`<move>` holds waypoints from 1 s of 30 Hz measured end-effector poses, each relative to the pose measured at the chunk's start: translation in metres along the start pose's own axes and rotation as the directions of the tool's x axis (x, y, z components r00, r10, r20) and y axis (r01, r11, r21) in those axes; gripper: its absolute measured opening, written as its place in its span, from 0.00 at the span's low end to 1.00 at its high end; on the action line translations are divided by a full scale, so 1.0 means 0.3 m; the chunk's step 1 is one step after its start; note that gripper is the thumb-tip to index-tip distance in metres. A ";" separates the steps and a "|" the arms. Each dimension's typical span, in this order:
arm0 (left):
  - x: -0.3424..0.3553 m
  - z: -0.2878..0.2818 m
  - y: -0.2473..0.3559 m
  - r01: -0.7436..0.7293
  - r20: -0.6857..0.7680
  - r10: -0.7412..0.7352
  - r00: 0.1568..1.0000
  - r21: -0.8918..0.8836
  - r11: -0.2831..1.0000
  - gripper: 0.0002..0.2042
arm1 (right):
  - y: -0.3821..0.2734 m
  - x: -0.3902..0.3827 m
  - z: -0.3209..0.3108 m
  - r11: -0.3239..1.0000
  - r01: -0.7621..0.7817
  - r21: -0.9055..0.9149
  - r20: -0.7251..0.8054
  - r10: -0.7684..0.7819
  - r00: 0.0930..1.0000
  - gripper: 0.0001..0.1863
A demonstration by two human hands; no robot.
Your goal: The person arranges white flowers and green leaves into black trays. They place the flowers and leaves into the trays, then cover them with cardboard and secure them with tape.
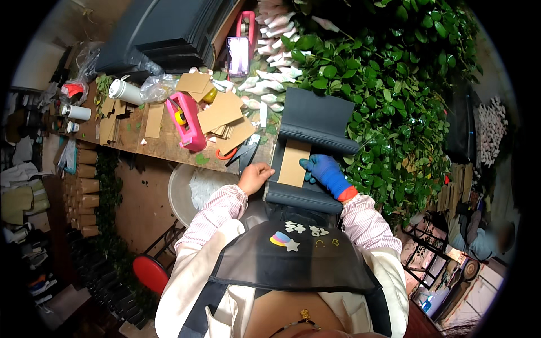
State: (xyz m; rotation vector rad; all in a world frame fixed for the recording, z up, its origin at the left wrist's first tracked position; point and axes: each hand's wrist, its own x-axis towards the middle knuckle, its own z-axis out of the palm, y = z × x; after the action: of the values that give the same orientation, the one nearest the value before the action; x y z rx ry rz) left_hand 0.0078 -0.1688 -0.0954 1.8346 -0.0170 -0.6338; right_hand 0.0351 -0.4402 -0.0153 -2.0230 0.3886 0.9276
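In the head view, the brown cardboard lay flat on the black sheet, between your two hands. Your gloved right hand had fingertips at the cardboard's right edge; whether they pinched or merely pressed, I couldn't tell. Your bare left hand was curled, fingertips at the sheet's left margin near the cardboard; whether it gripped anything was unclear too. The cardboard looked light, fairly stiff and easily creased, best taken by its long sides. Room seemed tight: leaves crowded the right, and scissors lay just beyond your left hand, by the table's edge.
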 end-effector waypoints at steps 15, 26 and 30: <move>0.159 0.018 0.264 -0.811 0.585 0.572 0.576 0.496 0.310 0.41 | 0.080 0.025 0.054 0.821 0.208 -0.531 -0.179 -0.349 0.920 0.26; 0.211 0.034 0.236 -0.870 0.600 0.662 0.449 0.462 0.171 0.42 | 0.034 -0.017 -0.006 0.538 0.343 -0.770 0.228 -0.270 0.936 0.23; 0.195 0.029 0.236 -0.861 0.594 0.659 0.461 0.479 0.171 0.42 | -0.086 -0.203 -0.118 0.700 0.464 -0.542 0.224 -0.412 0.883 0.18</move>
State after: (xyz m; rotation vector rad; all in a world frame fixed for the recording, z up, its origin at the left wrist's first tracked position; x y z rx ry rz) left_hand 0.0747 -0.2207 -0.0586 2.1191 -1.5733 -0.0383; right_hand 0.0251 -0.4575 0.0569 -2.4544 -0.4948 0.8819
